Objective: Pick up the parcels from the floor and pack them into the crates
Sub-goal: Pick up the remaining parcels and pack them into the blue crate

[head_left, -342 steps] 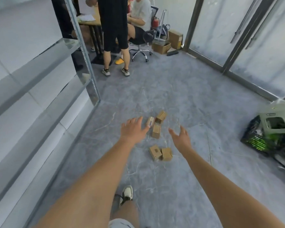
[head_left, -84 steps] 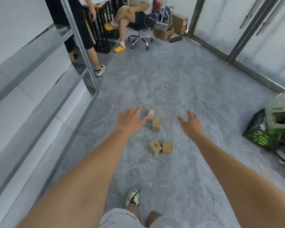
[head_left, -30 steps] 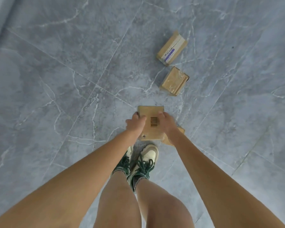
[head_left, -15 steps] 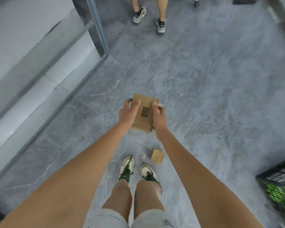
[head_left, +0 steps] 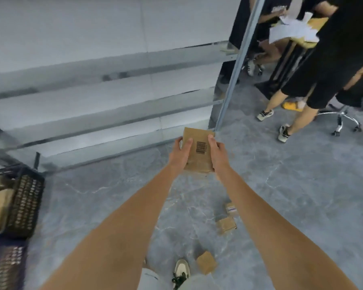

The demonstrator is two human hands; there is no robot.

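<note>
Both hands hold one parcel (head_left: pixel 198 151) out in front, above the floor (head_left: pixel 302 195) — the left hand (head_left: pixel 180 154) grips its left edge, the right hand (head_left: pixel 217 153) its right edge, thumbs curled over the top face on either side of a barcode. Three more parcels lie on the floor below: a labelled one (head_left: pixel 231 209), a second (head_left: pixel 226 225) just beside it, a third (head_left: pixel 206 262) near a shoe (head_left: pixel 181 271). At far left stands a black crate (head_left: pixel 25 203) with boxes inside — a blue crate (head_left: pixel 5 264) sits below it.
</note>
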